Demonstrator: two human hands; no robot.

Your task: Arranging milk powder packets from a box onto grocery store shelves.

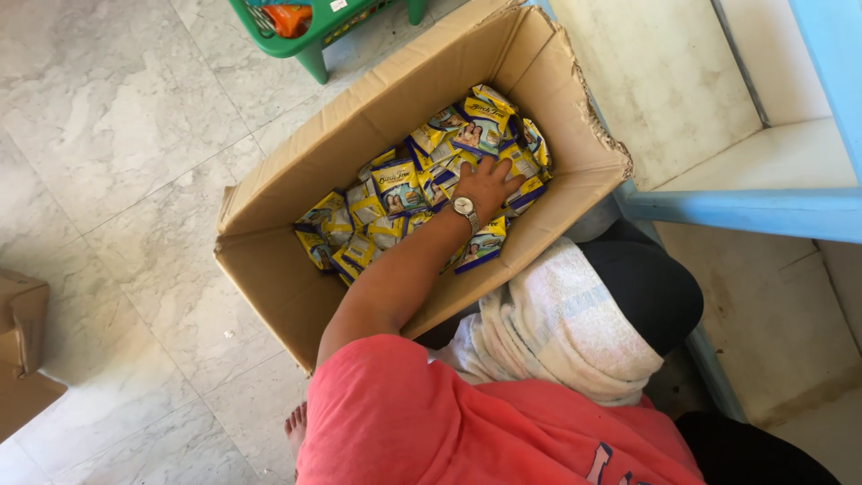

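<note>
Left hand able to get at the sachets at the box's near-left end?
Probably yes: the left hand already rests on the sachets inside the open box, with nothing covering them.

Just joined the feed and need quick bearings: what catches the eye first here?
A big open cardboard box on the marble floor, half filled with yellow-and-blue packets, fills the middle. One hand, a watch on its wrist, lies flat on the packets at the box's right end; which hand it is I cannot tell. A green basket stands at the top edge.
</note>
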